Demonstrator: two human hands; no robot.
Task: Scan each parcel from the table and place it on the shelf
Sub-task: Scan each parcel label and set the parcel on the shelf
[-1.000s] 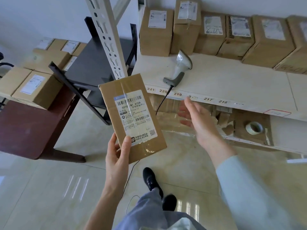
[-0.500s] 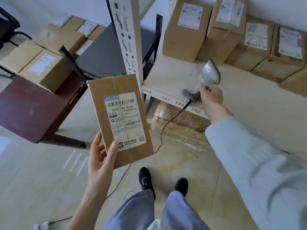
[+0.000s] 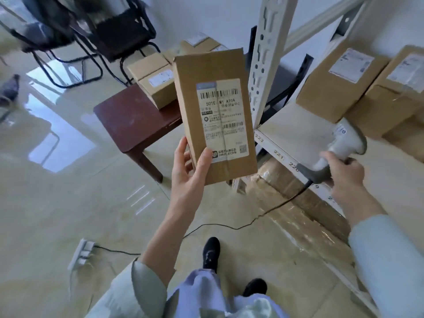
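The parcel is held upright in the air, label side toward the camera, above the floor and in front of the counter; its right edge stands just beside the white upright of the shelf, and whether the two touch cannot be told. The left hand grips the parcel at its lower left corner, thumb laid across the front face beside the label, fingers curled behind. The right hand is closed round the grip of the scanner, which sits at the front edge of the shelf, head up; its black cable trails down from the handle and across the floor toward a power strip. On the shelf, boxes stand along the back, with bare board between them and the numbered front lip. The counter carries more boxes at its far side; its near corner is bare. A wrapped bundle lies under the shelf. Open floor lies to the left of the parcel, reaching to dark chairs by the far wall. The person's two dark shoes stand on the floor below the parcel.
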